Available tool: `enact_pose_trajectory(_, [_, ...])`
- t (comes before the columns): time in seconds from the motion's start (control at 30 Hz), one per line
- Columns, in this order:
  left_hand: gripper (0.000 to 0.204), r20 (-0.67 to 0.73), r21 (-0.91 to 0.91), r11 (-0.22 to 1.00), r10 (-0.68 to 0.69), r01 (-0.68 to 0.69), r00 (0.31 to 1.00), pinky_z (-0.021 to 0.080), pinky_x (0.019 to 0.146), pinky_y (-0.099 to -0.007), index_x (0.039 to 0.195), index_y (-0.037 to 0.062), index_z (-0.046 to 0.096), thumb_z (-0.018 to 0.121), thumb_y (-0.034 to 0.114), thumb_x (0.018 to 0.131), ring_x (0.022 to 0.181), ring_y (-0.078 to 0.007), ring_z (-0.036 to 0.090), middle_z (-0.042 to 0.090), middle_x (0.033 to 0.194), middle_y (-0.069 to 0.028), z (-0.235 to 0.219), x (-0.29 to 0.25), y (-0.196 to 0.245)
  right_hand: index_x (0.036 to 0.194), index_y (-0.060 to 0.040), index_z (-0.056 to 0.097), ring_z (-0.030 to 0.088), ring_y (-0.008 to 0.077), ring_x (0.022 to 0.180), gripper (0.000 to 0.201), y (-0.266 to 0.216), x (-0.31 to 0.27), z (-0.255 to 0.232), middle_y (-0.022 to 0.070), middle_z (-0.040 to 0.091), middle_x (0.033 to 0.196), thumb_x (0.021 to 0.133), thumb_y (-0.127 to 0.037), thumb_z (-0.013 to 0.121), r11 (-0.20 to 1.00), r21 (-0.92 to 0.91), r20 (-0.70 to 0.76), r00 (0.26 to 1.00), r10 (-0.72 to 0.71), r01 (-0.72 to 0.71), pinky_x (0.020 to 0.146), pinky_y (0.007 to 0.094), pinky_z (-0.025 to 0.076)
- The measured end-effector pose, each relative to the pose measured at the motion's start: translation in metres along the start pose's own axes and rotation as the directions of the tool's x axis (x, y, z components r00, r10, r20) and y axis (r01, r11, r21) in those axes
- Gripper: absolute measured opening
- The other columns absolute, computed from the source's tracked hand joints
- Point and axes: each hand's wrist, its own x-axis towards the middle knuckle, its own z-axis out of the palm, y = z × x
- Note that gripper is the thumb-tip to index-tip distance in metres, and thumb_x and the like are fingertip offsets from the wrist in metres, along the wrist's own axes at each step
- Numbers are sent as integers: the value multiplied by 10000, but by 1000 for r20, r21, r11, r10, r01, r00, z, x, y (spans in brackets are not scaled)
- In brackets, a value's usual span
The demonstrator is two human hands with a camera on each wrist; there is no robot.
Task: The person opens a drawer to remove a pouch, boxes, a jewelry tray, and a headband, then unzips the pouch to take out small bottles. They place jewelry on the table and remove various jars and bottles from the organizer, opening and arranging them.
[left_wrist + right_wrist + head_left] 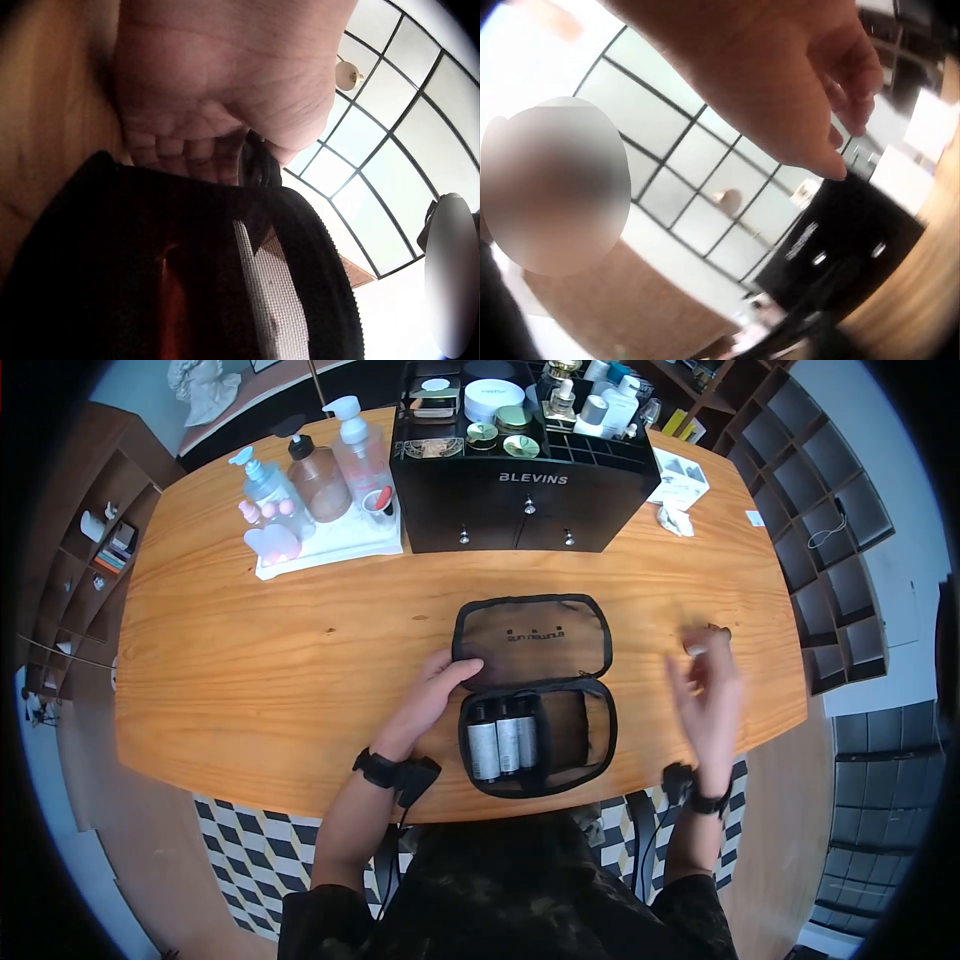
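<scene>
In the head view, a black zip pouch [540, 794] with see-through mesh lies unfolded on the wooden table. Several dark-capped bottles with pale labels [508, 744] lie side by side in the left part of its near half. My left hand [428, 695] holds the left edge of the raised lid [535, 650], thumb over it; the left wrist view shows the fingers [199, 154] behind the black rim. My right hand [712, 700], blurred, is right of the pouch with fingers apart. A small dark brown item [722, 630] shows by its fingertips. The right wrist view shows those fingers loosely bent.
A black drawer organizer [430, 510] full of cosmetics stands at the back. Left of it, a white tray [330, 550] bears pump bottles [360, 455]. A white box [680, 478] and a crumpled tissue [675, 520] are at the back right. Camera cables hang at both wrists.
</scene>
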Motion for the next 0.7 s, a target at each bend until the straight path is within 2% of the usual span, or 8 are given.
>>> enact_pose_trajectory(0.03, [329, 0, 5, 1000, -6, 6, 1000, 521, 958, -319, 1198, -11, 751, 645, 262, 1049, 1040, -163, 690, 778, 1114, -68, -2, 0, -1, 1161, -9, 680, 705, 298, 800, 302, -23, -14, 10, 148, 681, 1009, 900, -108, 794, 986, 141, 85, 992, -98, 85, 698, 417, 580])
enact_pose_trajectory(0.07, [328, 22, -10, 1000, -3, 3, 1000, 524, 949, -316, 1201, -10, 750, 645, 261, 1050, 1038, -159, 688, 776, 1122, -64, -3, 1, -3, 1129, -14, 678, 701, 296, 789, 271, -45, -20, 22, 139, 677, 971, 897, -103, 786, 931, 223, 140, 936, -323, 288, 686, 418, 579])
enact_pose_trajectory(0.1, [327, 44, -26, 1000, 2, -1, 999, 527, 940, -314, 1205, -8, 749, 645, 261, 1050, 1035, -155, 686, 773, 1130, -60, -3, 2, -5, 1096, -19, 675, 697, 294, 777, 241, -66, -25, 34, 130, 672, 934, 893, -98, 778, 827, 312, 174, 827, -534, 468, 673, 418, 578])
enact_pose_trajectory(0.17, [317, 46, -8, 1000, 20, -19, 999, 530, 925, -312, 1198, 3, 750, 647, 262, 1049, 1028, -150, 685, 772, 1130, -52, -3, 4, -4, 1113, -30, 693, 701, 315, 786, 242, -93, -34, 60, 115, 668, 900, 912, -139, 771, 801, 312, 273, 760, -590, 511, 660, 418, 565])
enact_pose_trajectory(0.33, [285, 11, 9, 1000, -17, 17, 1000, 528, 895, -297, 1184, 39, 751, 656, 269, 1045, 1006, -126, 678, 767, 1112, -26, -7, 3, -5, 1123, -34, 652, 722, 328, 808, 294, -117, -39, 95, 145, 674, 916, 906, -188, 778, 868, 150, 364, 790, -494, 474, 666, 440, 570])
enact_pose_trajectory(0.4, [329, -12, 7, 999, -33, 33, 999, 568, 933, -316, 1272, 2, 707, 637, 226, 1041, 1081, -155, 711, 768, 1204, -73, -7, 3, -6, 1131, -36, 635, 726, 336, 810, 311, -119, -40, 97, 163, 676, 935, 902, -188, 779, 892, 127, 410, 795, -446, 435, 662, 446, 569])
enact_pose_trajectory(0.6, [301, -29, -59, 998, -21, 19, 999, 551, 870, -303, 1226, 53, 723, 649, 281, 1044, 1025, -135, 689, 760, 1129, -32, -8, 2, -4, 1191, -47, 593, 694, 459, 850, 429, -109, -34, 94, 192, 651, 1099, 833, -172, 792, 873, 408, 477, 753, -454, 268, 727, 510, 573])
enact_pose_trajectory(0.7, [313, -40, -58, 998, -39, 37, 998, 578, 852, -327, 1244, 45, 707, 645, 276, 1042, 1022, -154, 701, 760, 1151, -51, -11, 5, -8, 1174, -30, 597, 694, 448, 839, 417, -102, -39, 93, 185, 632, 1085, 825, -148, 794, 840, 484, 458, 746, -483, 247, 734, 511, 575])
